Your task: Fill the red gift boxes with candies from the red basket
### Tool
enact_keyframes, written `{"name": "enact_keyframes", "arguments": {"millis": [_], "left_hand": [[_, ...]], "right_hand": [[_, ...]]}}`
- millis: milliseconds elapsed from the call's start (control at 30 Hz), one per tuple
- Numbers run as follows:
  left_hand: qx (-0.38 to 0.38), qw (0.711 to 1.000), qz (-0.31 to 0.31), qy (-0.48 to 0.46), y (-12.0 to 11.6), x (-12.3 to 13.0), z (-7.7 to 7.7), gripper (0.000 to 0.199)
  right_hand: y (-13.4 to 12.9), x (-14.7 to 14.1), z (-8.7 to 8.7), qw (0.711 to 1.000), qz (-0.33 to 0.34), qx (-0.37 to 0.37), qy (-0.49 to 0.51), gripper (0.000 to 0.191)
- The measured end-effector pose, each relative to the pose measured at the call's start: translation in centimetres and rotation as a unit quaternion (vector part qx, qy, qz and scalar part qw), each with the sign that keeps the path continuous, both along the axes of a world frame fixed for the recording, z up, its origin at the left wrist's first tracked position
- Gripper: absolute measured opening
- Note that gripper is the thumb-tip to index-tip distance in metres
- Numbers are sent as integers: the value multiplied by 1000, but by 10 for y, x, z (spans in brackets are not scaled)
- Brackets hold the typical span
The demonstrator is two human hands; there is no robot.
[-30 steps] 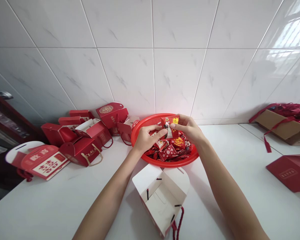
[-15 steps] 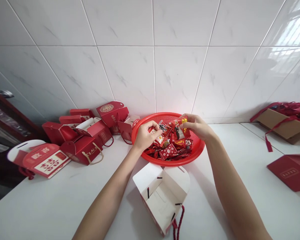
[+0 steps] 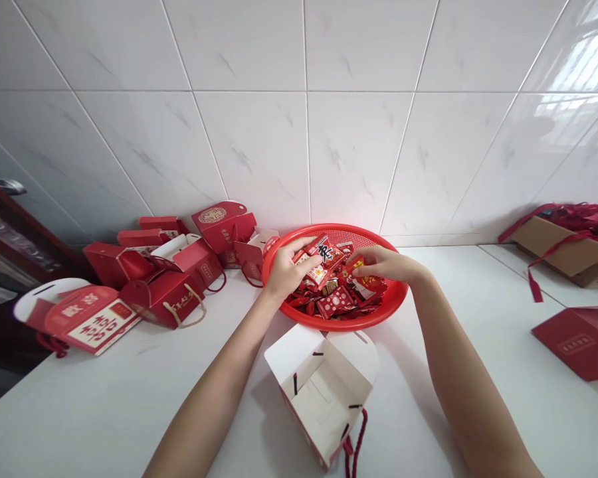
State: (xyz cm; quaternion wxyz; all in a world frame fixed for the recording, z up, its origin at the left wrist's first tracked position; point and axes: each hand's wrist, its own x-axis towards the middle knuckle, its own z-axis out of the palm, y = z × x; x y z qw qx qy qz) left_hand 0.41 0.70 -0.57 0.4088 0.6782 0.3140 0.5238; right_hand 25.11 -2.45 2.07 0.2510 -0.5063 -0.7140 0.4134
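Observation:
A red plastic basket (image 3: 335, 325) full of wrapped candies (image 3: 336, 302) stands near the wall. Over its left side, my left hand (image 3: 290, 269) has its thumb and fingers closed on a red and white candy packet (image 3: 315, 273); a red packet with a large black character (image 3: 325, 252) lies beside its fingertips. My right hand (image 3: 386, 264) reaches in from the right, fingers bent onto a red packet with yellow lettering (image 3: 365, 282), low among the candies. In front of the basket, an open gift box (image 3: 323, 405) shows its bare white inside and a dark red cord handle.
Several red gift boxes (image 3: 162, 299) crowd the counter at the left. At the right are a brown carton (image 3: 548, 245) with dark red ribbons and another red box (image 3: 578, 342). White wall tiles (image 3: 353, 153) rise right behind the basket.
My right hand has lowered its raised packet down onto the candies. My left hand has shifted slightly, its fingers less tightly curled. The open gift box has not moved.

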Motion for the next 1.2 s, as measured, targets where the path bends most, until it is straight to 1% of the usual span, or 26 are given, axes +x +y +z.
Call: {"name": "enact_keyframes", "arguments": {"millis": [100, 200, 267, 400, 533, 667, 900, 1033, 1200], "left_hand": [[-35, 999, -39, -10, -2, 0, 2, 42], [-60, 996, -71, -2, -2, 0, 2, 45], [-62, 995, -73, 12, -2, -1, 2, 47], [-53, 996, -66, 27, -1, 0, 2, 52], [-35, 997, -69, 30, -3, 1, 5, 46], [-39, 996, -82, 24, -6, 2, 7, 40], [-48, 995, -88, -6, -8, 0, 9, 39], [-59, 994, -88, -16, -8, 0, 9, 34], [-60, 995, -85, 1, -7, 0, 8, 35]], "right_hand": [[-1, -2, -2, 999, 43, -1, 6, 35], [0, -7, -4, 996, 76, 12, 39, 42], [2, -12, -5, 993, 70, 38, 82, 43], [3, -21, -5, 985, 62, 75, 141, 32], [2, -23, -4, 983, 36, 76, 166, 31], [1, -22, -4, 977, 36, 69, 200, 27], [0, -26, -2, 971, 68, 73, 217, 26], [-1, -27, -1, 973, 63, 80, 207, 28], [-1, -32, -1, 977, 60, 103, 179, 30]]}}
